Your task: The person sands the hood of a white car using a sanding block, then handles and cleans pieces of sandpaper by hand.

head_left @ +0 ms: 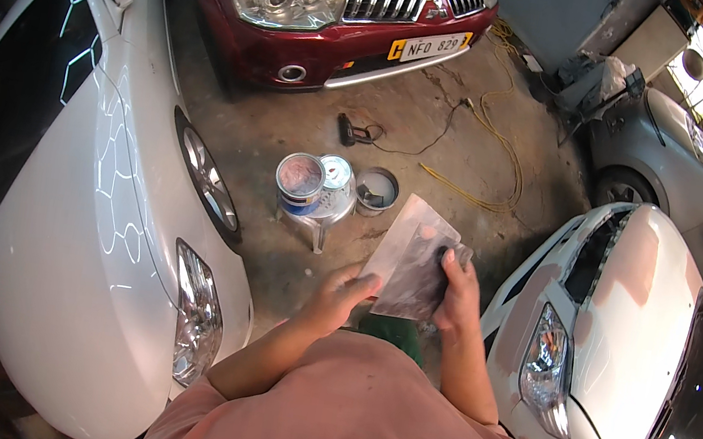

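In front of my body I hold a flat, roughly rectangular sheet (413,270), pinkish along one side and smeared grey across the middle. My left hand (341,298) pinches its lower left edge, thumb on top; a small reddish bit shows by the thumb. On the right edge, my right hand (458,297) grips it with the thumb over the face and the fingers hidden beneath. A small dark patch or object (443,254), too unclear to name, lies by that thumb. Beyond the sheet, an open can with pinkish residue (300,177) stands on a small metallic stool (321,224).
Beside that can are another tin (337,172) and a dark round tub (376,191). A black power tool (354,132) and yellow cord (505,165) lie on the concrete floor. Cars surround me: silver-white (80,270), red (260,42), patched white (614,350), grey (681,146).
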`<control>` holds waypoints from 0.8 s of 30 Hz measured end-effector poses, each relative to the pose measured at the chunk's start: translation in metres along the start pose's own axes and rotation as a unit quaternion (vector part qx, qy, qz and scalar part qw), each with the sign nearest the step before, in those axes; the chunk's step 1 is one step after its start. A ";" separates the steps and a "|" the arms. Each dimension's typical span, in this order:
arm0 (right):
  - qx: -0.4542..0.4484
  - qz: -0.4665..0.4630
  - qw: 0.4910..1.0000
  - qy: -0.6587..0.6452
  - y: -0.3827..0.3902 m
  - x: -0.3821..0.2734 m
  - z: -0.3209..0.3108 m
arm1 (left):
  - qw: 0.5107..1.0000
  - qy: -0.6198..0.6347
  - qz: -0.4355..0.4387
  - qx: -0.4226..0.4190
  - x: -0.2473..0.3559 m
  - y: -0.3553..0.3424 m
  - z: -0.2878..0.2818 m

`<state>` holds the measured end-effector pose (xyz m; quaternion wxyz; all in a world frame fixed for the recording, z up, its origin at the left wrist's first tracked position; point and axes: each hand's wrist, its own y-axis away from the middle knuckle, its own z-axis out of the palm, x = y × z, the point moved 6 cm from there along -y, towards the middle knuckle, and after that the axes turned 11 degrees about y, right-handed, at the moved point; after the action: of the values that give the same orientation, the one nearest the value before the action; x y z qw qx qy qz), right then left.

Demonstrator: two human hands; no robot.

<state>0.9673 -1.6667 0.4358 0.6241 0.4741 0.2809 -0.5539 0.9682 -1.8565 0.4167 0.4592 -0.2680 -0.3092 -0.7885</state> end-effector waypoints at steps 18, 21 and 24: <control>-0.029 0.083 0.962 0.259 0.084 -0.044 -0.118 | 0.965 -0.249 0.043 -0.075 0.001 -0.048 0.075; 0.037 0.081 0.989 0.121 0.103 -0.029 -0.162 | 0.959 -0.275 -0.009 -0.065 -0.033 -0.048 0.083; 0.110 0.065 0.990 0.054 0.122 -0.026 -0.191 | 0.906 -0.403 -0.090 -0.098 -0.091 -0.039 0.073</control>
<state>1.1117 -1.4906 0.4174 0.5870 0.5861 0.2202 -0.5133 0.9834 -1.7370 0.3915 0.1944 -0.5777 -0.4117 -0.6775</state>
